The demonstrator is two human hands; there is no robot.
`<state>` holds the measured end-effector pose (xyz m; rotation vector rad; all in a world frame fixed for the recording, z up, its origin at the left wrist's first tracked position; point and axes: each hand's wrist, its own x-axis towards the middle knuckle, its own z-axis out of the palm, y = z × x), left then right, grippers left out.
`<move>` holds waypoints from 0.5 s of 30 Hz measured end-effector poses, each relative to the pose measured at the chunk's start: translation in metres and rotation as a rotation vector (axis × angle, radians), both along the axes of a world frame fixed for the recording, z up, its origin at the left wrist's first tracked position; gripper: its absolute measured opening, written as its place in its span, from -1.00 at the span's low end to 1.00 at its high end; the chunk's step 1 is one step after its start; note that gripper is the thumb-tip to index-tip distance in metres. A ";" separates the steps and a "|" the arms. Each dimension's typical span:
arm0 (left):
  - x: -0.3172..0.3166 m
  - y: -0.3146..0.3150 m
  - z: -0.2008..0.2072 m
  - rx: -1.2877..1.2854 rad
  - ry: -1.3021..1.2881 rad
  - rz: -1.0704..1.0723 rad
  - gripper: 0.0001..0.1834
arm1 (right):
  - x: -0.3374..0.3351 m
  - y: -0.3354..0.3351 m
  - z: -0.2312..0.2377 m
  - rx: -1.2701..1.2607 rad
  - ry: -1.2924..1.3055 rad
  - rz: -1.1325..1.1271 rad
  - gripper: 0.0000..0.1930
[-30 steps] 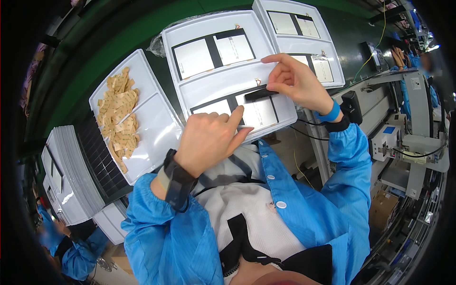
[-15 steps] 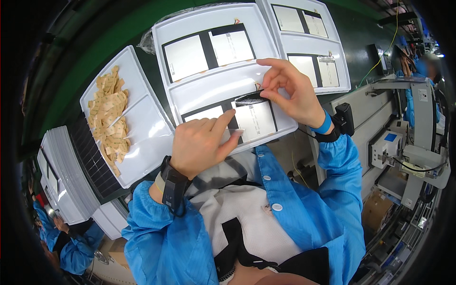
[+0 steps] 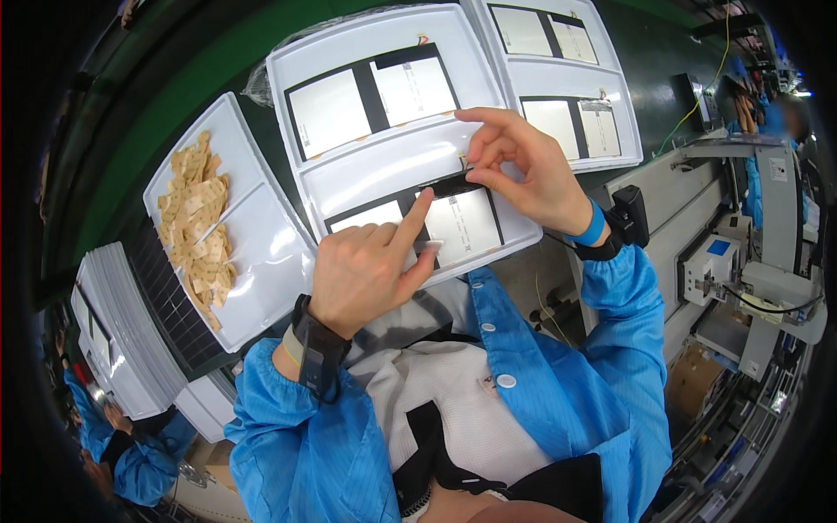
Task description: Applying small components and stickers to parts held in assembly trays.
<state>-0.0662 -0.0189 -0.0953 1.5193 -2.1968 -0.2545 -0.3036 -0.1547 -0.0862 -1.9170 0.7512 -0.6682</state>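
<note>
In the near compartment of a white tray (image 3: 384, 155) lies what looks like a flat battery pack (image 3: 464, 228), with silver-white cells on a black backing. A glossy black strip (image 3: 450, 186) runs along its far edge. The outstretched index fingertip of my left hand (image 3: 362, 275) rests at the strip's left end; its thumb is apart, beside a small translucent tab (image 3: 429, 247). My right hand (image 3: 536, 179) pinches thumb and index finger together at the strip's right end, beside a short wire lead. My left hand partly hides the pack's left cell.
A similar pack (image 3: 327, 112) fills the far compartment. Another white tray (image 3: 602, 83) with packs stands at the right. On the left, a tray (image 3: 270, 288) holds a heap of tan paper pieces (image 3: 193, 218). Stacked trays (image 3: 122, 322) and a co-worker's blue sleeve (image 3: 144, 471) are farther left.
The tray and pack have shifted slightly left in view. My right pinch has moved a little left, and the glossy black strip now looks flatter and darker. My left index finger stays on its end.
</note>
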 end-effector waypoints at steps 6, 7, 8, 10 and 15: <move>-0.005 0.000 -0.002 -0.014 -0.046 0.028 -0.30 | 0.001 0.000 0.003 -0.009 0.026 -0.027 -0.31; -0.005 0.001 -0.003 -0.031 -0.051 0.036 -0.30 | 0.002 0.001 0.007 0.004 0.060 -0.038 -0.31; -0.006 0.001 -0.002 -0.032 -0.053 0.034 -0.30 | 0.005 0.002 0.011 0.003 0.059 -0.040 -0.31; -0.006 0.002 -0.001 -0.029 -0.089 0.052 -0.33 | 0.010 0.005 0.016 -0.041 0.195 -0.085 -0.31; -0.008 0.003 -0.001 -0.028 -0.092 0.069 -0.37 | 0.017 0.009 0.018 -0.097 0.261 -0.122 -0.27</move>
